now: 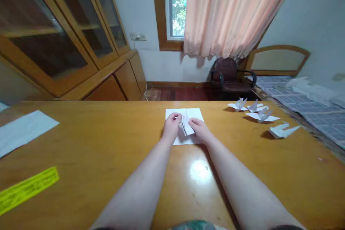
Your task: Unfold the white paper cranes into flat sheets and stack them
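A small piece of folded white paper (191,126) is held between my two hands, just above a flat white sheet (169,112) on the table. Pinching its left edge is my left hand (171,125), thumb and fingers closed at the upper layers. My right hand (199,128) grips the right side with the thumb on top; its other fingers are hidden beneath. The folded layers stand partly apart near the left hand. Off to the right are several folded paper cranes (261,115), the nearest one (283,130) close to the table's right side.
The wooden table (107,143) fills the foreground. White paper (25,129) lies at its left, with a yellow printed strip (29,188) nearer me. Beyond the table are a glass-fronted cabinet (105,61), an armchair (229,75) and a bed (304,100).
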`<state>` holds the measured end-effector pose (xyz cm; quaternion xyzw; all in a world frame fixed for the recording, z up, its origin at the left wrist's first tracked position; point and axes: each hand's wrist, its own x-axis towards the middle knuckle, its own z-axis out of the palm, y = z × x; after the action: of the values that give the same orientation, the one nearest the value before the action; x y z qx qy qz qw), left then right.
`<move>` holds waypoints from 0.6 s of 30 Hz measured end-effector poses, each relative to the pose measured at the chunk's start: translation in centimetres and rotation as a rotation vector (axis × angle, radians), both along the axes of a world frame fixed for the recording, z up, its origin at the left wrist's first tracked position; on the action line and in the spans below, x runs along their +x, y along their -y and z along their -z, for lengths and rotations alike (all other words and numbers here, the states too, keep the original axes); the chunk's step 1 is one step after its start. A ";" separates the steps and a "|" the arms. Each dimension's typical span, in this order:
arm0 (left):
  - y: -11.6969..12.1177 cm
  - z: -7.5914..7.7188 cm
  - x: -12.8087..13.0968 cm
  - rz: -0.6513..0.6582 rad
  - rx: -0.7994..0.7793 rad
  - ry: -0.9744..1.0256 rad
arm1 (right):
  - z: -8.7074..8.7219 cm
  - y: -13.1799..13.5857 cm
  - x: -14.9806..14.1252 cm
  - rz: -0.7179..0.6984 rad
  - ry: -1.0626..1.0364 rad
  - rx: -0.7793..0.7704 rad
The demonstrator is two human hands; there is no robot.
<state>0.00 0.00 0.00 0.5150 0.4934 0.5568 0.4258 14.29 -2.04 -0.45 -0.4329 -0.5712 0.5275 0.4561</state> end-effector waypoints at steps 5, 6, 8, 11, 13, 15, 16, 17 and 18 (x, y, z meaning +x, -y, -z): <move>0.1 0.3 0.2 -0.011 -0.062 0.180 | 0.0 0.1 -0.1 -0.022 0.094 0.004; 0.1 0.4 0.2 -0.020 -0.081 0.203 | 0.0 0.1 -0.1 -0.017 0.123 0.010; 0.0 0.6 0.2 -0.028 -0.118 0.227 | 0.1 0.2 -0.2 -0.009 0.175 0.022; 0.0 0.5 0.4 0.008 -0.150 0.218 | 0.1 0.3 -0.2 0.025 0.200 0.055; 0.2 0.3 0.5 0.054 -0.135 0.193 | 0.1 0.3 -0.2 0.070 0.176 0.077; 0.4 0.1 0.6 0.106 -0.092 0.173 | 0.1 0.3 -0.1 0.110 0.155 0.086; 0.5 0.0 0.7 0.121 -0.066 0.157 | 0.1 0.3 -0.1 0.126 0.150 0.088; 0.6 -0.1 0.7 0.120 -0.040 0.140 | 0.0 0.3 -0.1 0.138 0.149 0.090; 0.7 -0.2 0.7 0.108 -0.022 0.127 | -0.1 0.4 -0.1 0.149 0.149 0.096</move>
<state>0.75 -0.71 0.19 0.5001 0.4429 0.5591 0.4911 14.18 -2.42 -0.38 -0.4898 -0.5943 0.4307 0.4704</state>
